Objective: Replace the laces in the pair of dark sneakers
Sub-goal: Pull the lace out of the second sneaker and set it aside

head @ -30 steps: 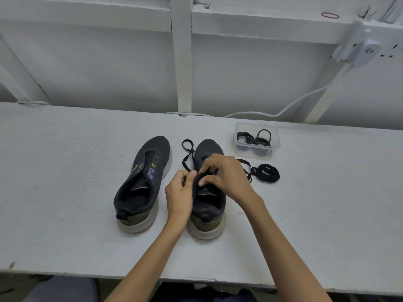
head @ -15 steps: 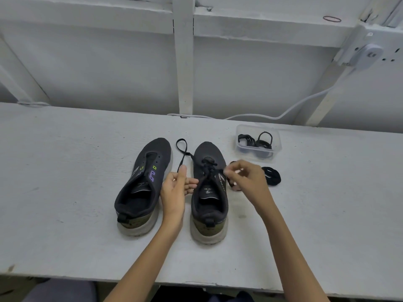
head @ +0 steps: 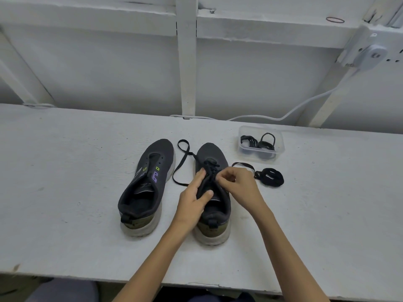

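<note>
1. Two dark sneakers stand side by side on the white table (head: 65, 171), toes pointing away from the person and heels towards the near edge
2. The left sneaker (head: 146, 186) has bare eyelets and a wide-open throat, with small green and purple marks on its upper
3. The right sneaker (head: 214, 152) carries a black lace (head: 182, 162) crossed through its front eyelets. One free length of the lace loops out onto the table between the two shoes
4. The left hand (head: 192, 201) lies against the left flank of the right sneaker, its fingers nearly straight along the eyelet edge and its thumb resting on the tongue. It presses the shoe and has no lace in its grasp
5. The right hand (head: 237, 186) hovers over the right side of the same shoe, fingers curled, thumb and forefinger pinching the black lace just beside the eyelets
6. A coiled lace (head: 271, 176) lies on the table to the right of the right sneaker. A thin strand arcs between it and the right hand, and I cannot tell which lace it belongs to
7. Behind the coil sits a clear plastic box (head: 281, 146) holding more dark coils
8. A white cable (head: 305, 103) runs from the table's far edge up to a white fitting (head: 370, 55) on the frame, and a rubber band (head: 335, 20) lies on the ledge above
</note>
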Tool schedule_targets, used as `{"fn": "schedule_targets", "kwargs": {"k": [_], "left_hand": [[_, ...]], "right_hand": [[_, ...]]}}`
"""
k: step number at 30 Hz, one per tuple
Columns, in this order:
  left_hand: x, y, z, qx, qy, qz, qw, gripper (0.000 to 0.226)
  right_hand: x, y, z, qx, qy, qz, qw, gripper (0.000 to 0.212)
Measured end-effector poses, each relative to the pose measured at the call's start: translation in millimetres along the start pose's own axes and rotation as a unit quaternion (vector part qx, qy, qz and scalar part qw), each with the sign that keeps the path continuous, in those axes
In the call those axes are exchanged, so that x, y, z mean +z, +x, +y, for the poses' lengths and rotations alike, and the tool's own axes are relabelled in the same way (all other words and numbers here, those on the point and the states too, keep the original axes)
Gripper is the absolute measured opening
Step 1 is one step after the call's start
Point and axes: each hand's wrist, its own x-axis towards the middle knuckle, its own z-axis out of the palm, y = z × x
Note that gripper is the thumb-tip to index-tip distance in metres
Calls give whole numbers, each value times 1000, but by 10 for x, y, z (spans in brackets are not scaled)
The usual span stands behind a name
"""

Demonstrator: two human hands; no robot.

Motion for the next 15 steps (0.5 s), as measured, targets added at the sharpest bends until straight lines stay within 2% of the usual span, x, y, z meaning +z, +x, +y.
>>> {"fn": "schedule_targets", "kwargs": {"k": [2, 7, 9, 12, 15], "left_hand": [[-8, 15, -16, 0, 10, -10, 1000, 62], [-22, 23, -26, 11, 30, -26, 999, 60], [-16, 21, -32, 12, 27, -21, 999, 60], [-4, 21, -50, 8, 18, -15, 1000, 61], [2, 25, -60, 6, 14, -10, 1000, 61]], "right_hand": [[24, 46, -39, -16, -75, 21, 997, 9], [145, 102, -59, -35, -101, 62, 992, 13], [114, 97, -23, -6, -13, 56, 998, 11], [-5, 29, 52, 57, 137, 36, 988, 16], [-11, -96, 70, 67, 177, 5, 982, 17]]}}
